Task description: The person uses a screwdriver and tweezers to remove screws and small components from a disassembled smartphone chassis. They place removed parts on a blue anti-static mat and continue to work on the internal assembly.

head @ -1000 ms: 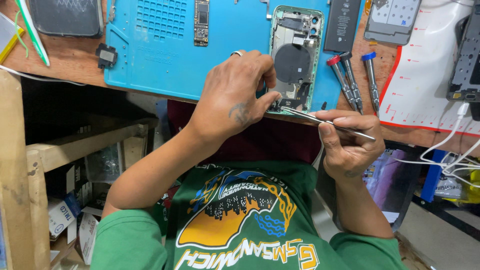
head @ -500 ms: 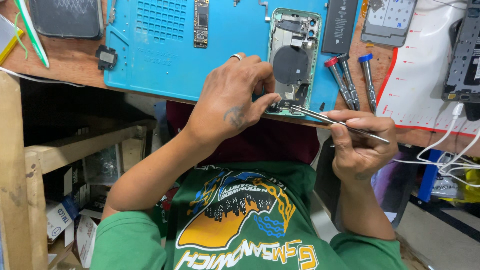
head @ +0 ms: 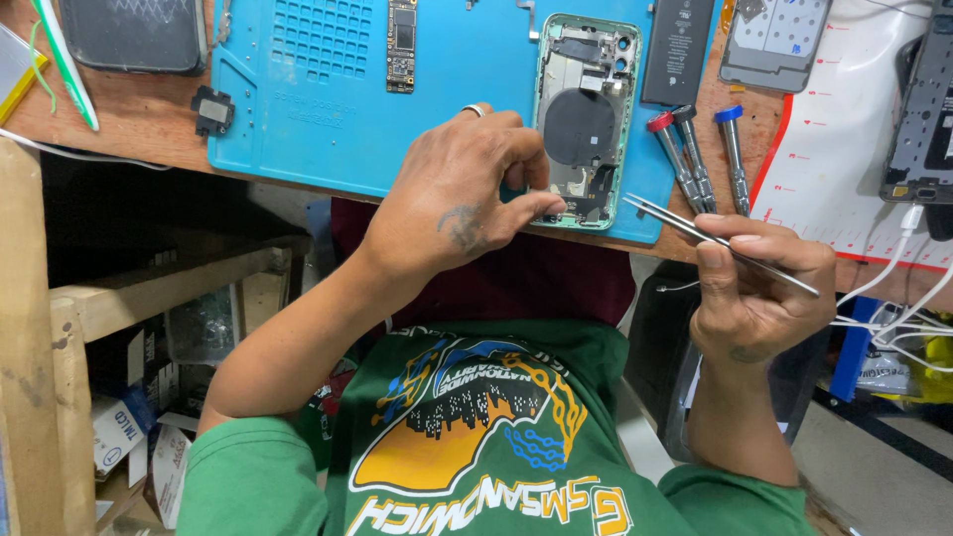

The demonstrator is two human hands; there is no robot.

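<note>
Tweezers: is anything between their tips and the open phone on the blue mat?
Nothing visible. The tweezers, held in the right hand, point at the open phone across a bare strip of blue mat. The left hand pinches the phone's lower edge, beside that path. The screwdrivers lie behind the tweezers.

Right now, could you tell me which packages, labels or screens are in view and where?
Dark screen panel: top left on the bench, rounded rectangle, black.
Black battery: right of the opened phone, oblong, pale label print.
White cartons: shelf at lower left, boxy, blue and red print.
Yellow packet: lower right, crumpled, beyond the right hand holding tweezers.
</note>
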